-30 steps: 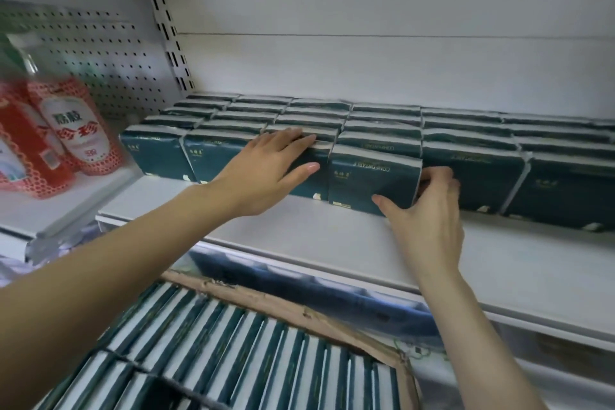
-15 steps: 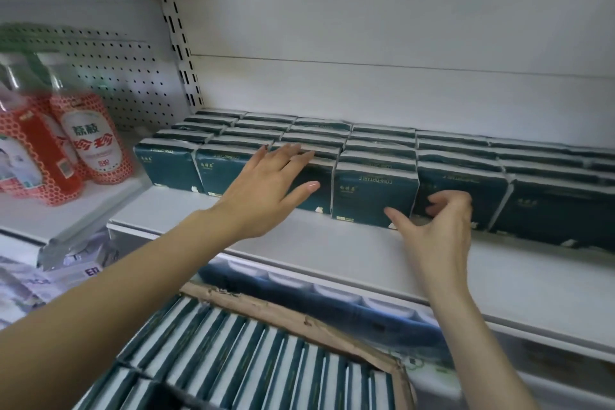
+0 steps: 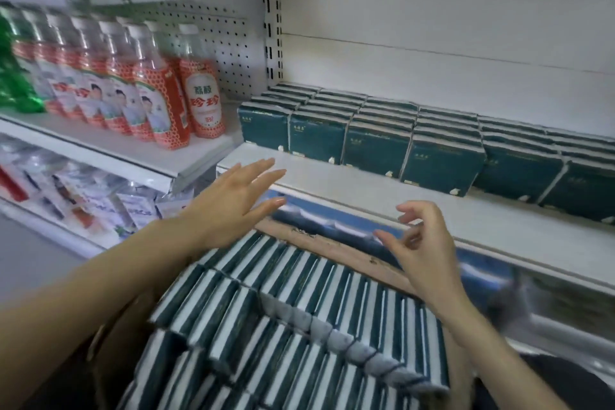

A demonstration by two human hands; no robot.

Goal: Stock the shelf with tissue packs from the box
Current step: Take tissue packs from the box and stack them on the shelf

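Dark green tissue packs (image 3: 376, 138) stand in several rows on the white shelf (image 3: 382, 206), filling its back. Below it a cardboard box (image 3: 336, 244) holds many more packs (image 3: 299, 306) on edge, showing green and white stripes. My left hand (image 3: 233, 201) hovers with straight, spread fingers over the box's far left corner, near the shelf's front edge, holding nothing. My right hand (image 3: 419, 243) hangs over the box's far edge with loosely curled fingers, also empty. Neither hand touches a pack.
Red-labelled bottles (image 3: 173, 100) line the neighbouring shelf (image 3: 109, 149) on the left, with green bottles (image 3: 13, 76) at its far left. Packaged goods (image 3: 83, 199) lie on the lower shelf there. A slotted upright (image 3: 273, 20) divides the two shelf bays.
Both hands have let go of the packs on the shelf and drawn back down over the box. The view has swung left and down.
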